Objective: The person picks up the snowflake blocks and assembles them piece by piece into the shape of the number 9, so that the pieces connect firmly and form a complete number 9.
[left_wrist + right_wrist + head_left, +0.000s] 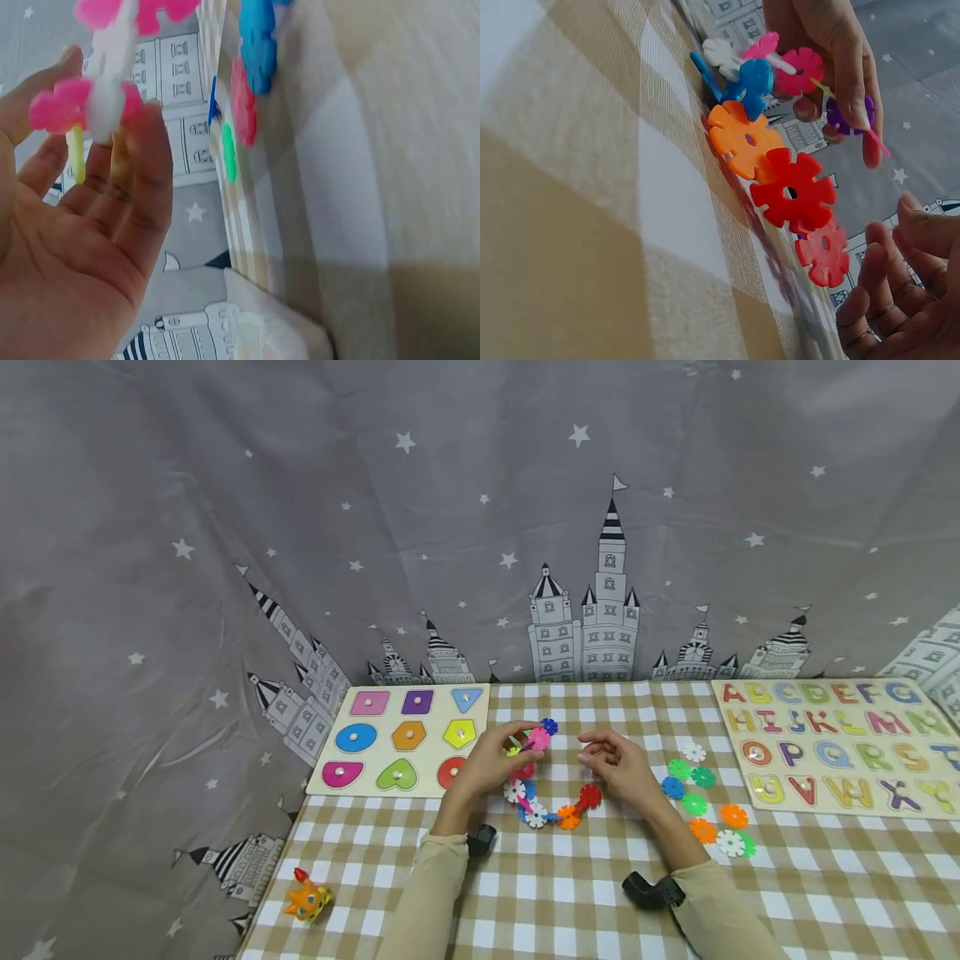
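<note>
One grey castle-print curtain [450, 527] hangs behind everything, probably to screen off the room, and one brown-and-white checked tablecloth [525, 902] covers the table before it. Of two wooden peg puzzles, the larger alphabet board [816, 773] lies at the right with four rows of letters, cut off by the picture's edge so the letters cannot all be counted; the shape board [385, 718] at the left carries nine knobbed shapes, its red circle partly behind a hand. Both boards seem set to the sides so that the middle serves the hands. The left hand [491, 764] curls thumb and fingers to pinch the upper part of the snowflake-disc chain [567, 817], likely to steady it while the lower links rest on the cloth. The right hand [618, 764] holds nothing, its fingers loosely bent and spread apart just beside the chain's red end. The chain curves between the two hands; its lower run shows two white discs, one orange and two red, but overlap at the pinch hides the full total. Two black wrist cameras [654, 893] sit at the cuffs, one per arm. One orange toy figurine [306, 900] stands front left, apart from the work. Smallest are nine loose snowflake discs [694, 803], probably laid within easy reach of the right hand: four green, two orange, two white, one blue.
</note>
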Motion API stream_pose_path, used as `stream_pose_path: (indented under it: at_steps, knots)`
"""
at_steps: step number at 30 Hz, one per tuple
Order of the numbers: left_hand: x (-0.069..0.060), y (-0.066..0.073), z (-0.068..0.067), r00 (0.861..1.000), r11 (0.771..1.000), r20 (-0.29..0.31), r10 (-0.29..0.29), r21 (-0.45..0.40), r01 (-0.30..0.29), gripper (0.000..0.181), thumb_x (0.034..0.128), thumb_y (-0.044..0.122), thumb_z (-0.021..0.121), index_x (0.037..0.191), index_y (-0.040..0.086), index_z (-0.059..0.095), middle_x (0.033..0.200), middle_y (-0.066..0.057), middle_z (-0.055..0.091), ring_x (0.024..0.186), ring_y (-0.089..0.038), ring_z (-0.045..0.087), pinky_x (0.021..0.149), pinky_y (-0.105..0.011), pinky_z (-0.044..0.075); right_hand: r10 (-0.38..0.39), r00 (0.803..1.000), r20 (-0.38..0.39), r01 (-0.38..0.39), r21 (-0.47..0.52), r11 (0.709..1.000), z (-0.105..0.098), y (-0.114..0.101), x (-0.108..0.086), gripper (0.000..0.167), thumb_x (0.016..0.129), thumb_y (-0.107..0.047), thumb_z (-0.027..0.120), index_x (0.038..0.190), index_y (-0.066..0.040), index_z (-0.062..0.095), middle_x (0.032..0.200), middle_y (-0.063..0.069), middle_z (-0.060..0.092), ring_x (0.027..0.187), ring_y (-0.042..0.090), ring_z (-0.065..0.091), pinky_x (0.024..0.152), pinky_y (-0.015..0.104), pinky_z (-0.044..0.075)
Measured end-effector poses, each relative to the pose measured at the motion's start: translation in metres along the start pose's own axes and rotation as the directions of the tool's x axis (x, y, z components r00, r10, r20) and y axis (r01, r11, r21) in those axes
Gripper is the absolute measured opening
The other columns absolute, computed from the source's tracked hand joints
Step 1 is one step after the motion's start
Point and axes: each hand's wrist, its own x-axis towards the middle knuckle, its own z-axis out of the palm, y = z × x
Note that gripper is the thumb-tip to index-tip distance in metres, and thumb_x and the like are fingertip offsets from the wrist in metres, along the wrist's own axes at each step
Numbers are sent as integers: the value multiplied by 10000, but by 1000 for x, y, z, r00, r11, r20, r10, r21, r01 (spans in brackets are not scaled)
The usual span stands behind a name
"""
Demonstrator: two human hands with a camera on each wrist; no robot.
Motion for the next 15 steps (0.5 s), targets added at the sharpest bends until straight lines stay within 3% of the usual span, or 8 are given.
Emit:
stream_pose_path:
  at_steps: [9,15]
  knots:
    - [0,-5,-7,1000,1000,12,-3,-5,3,412,883,269,739,1274,197,628,987,-38,634,790,-171,549,726,-261,469,-21,998,63,35,-224,974,1,4,29,268,911,-63,674,1155,38,625,935,167,660,712,136,556,639,203,461]
    - [-2,-7,-9,1000,1000,21,0,1,0,392,885,260,736,1255,179,634,955,-35,641,746,-158,539,684,-244,467,10,996,88,17,-299,954,5,7,55,270,914,-109,687,1159,-9,636,891,113,664,694,151,523,628,229,442]
